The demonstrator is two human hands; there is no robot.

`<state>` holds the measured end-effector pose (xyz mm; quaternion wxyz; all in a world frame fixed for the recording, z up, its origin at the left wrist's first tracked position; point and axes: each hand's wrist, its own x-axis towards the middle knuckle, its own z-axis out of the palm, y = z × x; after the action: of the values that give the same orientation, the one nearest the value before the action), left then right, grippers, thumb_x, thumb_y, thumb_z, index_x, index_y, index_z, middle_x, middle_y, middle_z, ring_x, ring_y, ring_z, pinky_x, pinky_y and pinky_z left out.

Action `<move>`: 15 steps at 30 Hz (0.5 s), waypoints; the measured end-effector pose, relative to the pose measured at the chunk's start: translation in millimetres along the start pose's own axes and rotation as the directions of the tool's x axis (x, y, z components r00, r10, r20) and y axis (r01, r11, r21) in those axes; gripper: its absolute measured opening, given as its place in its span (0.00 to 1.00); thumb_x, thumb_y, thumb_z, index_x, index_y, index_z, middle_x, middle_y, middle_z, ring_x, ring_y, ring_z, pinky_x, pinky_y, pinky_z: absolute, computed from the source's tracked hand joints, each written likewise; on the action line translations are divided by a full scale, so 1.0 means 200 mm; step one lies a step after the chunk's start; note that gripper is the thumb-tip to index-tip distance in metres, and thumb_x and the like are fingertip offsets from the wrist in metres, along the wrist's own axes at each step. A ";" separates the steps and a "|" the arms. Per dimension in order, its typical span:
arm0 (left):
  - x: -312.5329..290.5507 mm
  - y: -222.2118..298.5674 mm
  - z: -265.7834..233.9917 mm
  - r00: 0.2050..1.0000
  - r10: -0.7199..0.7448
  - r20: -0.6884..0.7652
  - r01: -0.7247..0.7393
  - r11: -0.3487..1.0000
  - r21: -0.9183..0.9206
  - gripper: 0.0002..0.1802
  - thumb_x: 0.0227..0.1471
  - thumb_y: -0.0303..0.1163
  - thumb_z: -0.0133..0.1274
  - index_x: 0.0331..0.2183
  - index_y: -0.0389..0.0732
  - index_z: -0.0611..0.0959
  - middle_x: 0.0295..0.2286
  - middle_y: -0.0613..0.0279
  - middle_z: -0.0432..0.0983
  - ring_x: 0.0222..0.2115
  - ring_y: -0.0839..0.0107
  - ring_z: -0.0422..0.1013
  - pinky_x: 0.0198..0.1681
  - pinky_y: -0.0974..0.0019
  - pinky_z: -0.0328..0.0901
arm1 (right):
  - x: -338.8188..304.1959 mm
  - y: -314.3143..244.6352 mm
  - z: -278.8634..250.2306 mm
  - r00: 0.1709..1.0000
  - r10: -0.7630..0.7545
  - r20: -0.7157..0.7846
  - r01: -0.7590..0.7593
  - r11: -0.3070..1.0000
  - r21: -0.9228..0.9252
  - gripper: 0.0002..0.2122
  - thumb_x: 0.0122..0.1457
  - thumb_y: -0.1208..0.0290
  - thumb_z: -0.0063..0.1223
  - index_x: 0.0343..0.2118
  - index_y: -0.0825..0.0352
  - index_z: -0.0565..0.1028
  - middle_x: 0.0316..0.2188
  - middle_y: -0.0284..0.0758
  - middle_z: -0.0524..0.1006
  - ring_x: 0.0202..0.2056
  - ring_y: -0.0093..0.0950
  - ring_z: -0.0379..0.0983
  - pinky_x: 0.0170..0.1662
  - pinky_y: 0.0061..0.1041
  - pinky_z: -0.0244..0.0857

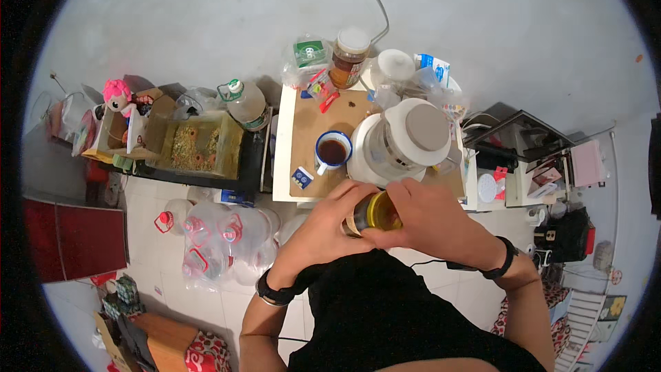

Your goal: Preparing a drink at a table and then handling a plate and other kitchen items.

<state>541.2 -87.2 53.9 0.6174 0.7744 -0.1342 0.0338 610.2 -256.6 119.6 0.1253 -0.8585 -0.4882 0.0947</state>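
Observation:
Close to my body, just off the table's near edge, I hold a small dark jar with a shiny yellow top (376, 213). My left hand (323, 224) is wrapped round its side. The fingers and thumb of my right hand (437, 220) grip the jar at its yellow top. Whether the lid is on or off cannot be made out. Beyond my hands stands a glass kettle with a pale lid (403, 141) on a white base. Left of it, a white enamel mug with a blue rim (333, 151) holds dark liquid. A small blue and white packet (301, 178) lies near the mug.
On the brown-topped table (313, 114), a jar of amber contents (350, 58), a white-lidded container (394, 67) and plastic bags stand along the back. Several empty plastic water bottles (227, 234) are on the floor at left. A clear tub (200, 145) sits on a low black stand.

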 end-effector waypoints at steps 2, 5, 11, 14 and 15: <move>0.03 -0.02 -0.02 0.999 -0.001 -0.044 0.001 1.000 0.005 0.31 0.29 0.27 0.60 0.41 0.34 0.71 0.36 0.52 0.67 0.38 0.53 0.67 0.42 0.64 0.63 | 0.05 0.00 -0.01 0.998 -0.015 -0.062 0.015 1.000 -0.013 0.25 0.48 0.49 0.54 0.27 0.74 0.69 0.18 0.43 0.71 0.20 0.39 0.72 0.20 0.33 0.65; 0.13 -0.05 -0.12 0.998 0.047 -0.034 -0.045 0.998 0.045 0.32 0.28 0.27 0.61 0.41 0.35 0.71 0.37 0.51 0.68 0.38 0.53 0.67 0.42 0.64 0.63 | 0.13 0.05 -0.06 0.995 0.092 -0.037 -0.093 0.995 -0.025 0.24 0.48 0.48 0.54 0.27 0.71 0.68 0.17 0.41 0.72 0.20 0.36 0.72 0.19 0.32 0.63; 0.38 -0.25 -0.44 0.981 0.048 -0.189 -0.014 0.984 0.178 0.35 0.31 0.30 0.64 0.46 0.36 0.72 0.43 0.55 0.69 0.45 0.63 0.64 0.52 0.65 0.56 | 0.14 0.34 -0.34 0.888 0.358 -0.287 -0.192 0.857 0.478 0.17 0.46 0.69 0.62 0.38 0.70 0.73 0.18 0.31 0.74 0.17 0.14 0.67 0.20 0.14 0.59; 0.55 -0.38 -0.52 0.986 -0.082 -0.146 0.093 0.993 0.072 0.34 0.31 0.28 0.64 0.45 0.35 0.73 0.42 0.56 0.70 0.46 0.67 0.64 0.52 0.66 0.56 | 0.11 0.66 -0.41 0.836 0.504 -0.216 -0.398 0.828 0.395 0.08 0.54 0.76 0.51 0.36 0.73 0.73 0.19 0.28 0.72 0.19 0.14 0.64 0.22 0.13 0.60; 0.63 -0.42 -0.51 0.988 -0.122 -0.096 0.122 0.993 -0.011 0.34 0.31 0.28 0.64 0.45 0.35 0.73 0.42 0.57 0.70 0.45 0.69 0.64 0.51 0.67 0.57 | 0.08 0.80 -0.40 0.817 0.547 -0.183 -0.436 0.794 0.425 0.08 0.54 0.75 0.51 0.36 0.73 0.73 0.20 0.28 0.72 0.19 0.13 0.63 0.22 0.14 0.60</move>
<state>693.9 7.1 26.3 0.6260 0.7770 -0.0567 0.0331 770.7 -330.4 145.2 0.3242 -0.9220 -0.1947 0.0830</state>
